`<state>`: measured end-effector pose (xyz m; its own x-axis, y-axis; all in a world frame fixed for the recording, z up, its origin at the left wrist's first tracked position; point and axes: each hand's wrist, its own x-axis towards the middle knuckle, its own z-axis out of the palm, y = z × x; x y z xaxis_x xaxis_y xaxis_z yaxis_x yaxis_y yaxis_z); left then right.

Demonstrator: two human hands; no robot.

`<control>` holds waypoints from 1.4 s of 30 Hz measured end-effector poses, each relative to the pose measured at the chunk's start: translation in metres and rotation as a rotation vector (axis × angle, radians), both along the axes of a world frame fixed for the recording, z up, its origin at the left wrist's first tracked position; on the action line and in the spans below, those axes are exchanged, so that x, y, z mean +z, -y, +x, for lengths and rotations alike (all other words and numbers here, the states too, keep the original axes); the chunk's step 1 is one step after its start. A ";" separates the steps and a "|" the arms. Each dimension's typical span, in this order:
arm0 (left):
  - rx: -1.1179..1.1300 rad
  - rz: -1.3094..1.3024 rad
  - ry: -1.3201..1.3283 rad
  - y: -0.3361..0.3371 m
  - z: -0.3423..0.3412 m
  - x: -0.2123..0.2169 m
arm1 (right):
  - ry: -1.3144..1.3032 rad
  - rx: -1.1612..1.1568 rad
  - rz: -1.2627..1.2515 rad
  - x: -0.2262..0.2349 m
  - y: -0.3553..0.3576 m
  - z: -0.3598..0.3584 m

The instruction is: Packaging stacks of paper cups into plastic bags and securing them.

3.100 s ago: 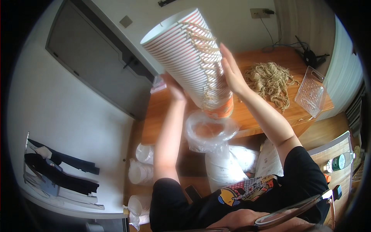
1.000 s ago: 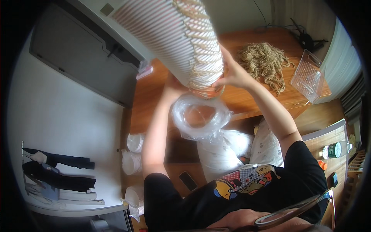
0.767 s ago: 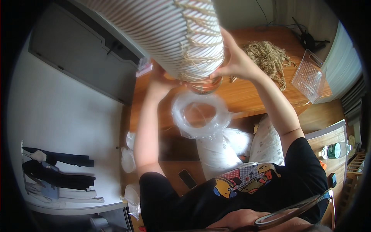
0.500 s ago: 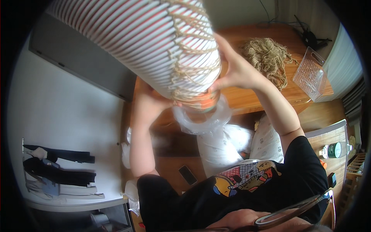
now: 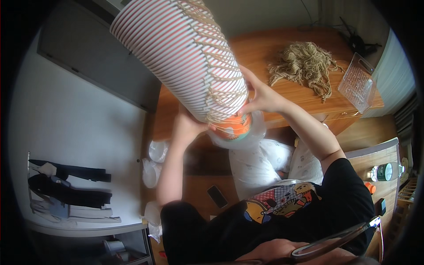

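Two hands support a tall stack of striped paper cups [image 5: 181, 53], held tilted above the wooden tabletop [image 5: 282, 57] with its upper end leaning to the person's left. Left hand [image 5: 187, 128]: cupped under the lower end of the stack, grip pressed against it from below. Right hand [image 5: 260, 95]: fingers wrapped around the lower end from the far side, grip closed on the cups. An orange-patterned cup [image 5: 234, 126] forms the bottom of the stack, with a clear plastic sleeve [image 5: 258, 130] bunched around it. Strands of twine run down the side of the stack. On the tabletop, well apart from the hands: a heap of twine [image 5: 304, 66] and, beside it, a clear plastic tray [image 5: 357, 84]. A dark phone [image 5: 217, 196] lies below, near the person's left arm
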<state>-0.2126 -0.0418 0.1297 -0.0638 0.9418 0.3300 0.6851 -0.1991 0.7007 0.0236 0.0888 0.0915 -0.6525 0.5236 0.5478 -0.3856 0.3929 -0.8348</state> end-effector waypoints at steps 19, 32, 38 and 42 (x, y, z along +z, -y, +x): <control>-0.148 0.070 0.116 -0.066 -0.006 -0.041 | 0.062 -0.173 0.206 0.001 -0.031 0.016; -0.133 0.000 -0.085 -0.088 -0.023 -0.023 | 0.080 -0.308 0.271 0.000 -0.041 0.005; -0.122 -0.046 -0.061 -0.088 -0.030 -0.029 | 0.032 -0.234 0.215 -0.012 -0.047 -0.004; -0.149 0.075 -0.050 -0.091 -0.046 -0.047 | 0.017 -0.183 0.194 -0.018 -0.050 -0.015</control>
<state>-0.2591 0.0491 0.0831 0.0931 0.9123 0.3989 0.6774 -0.3517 0.6461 0.0082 0.1389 0.0736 -0.5663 0.5204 0.6392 -0.2799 0.6080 -0.7430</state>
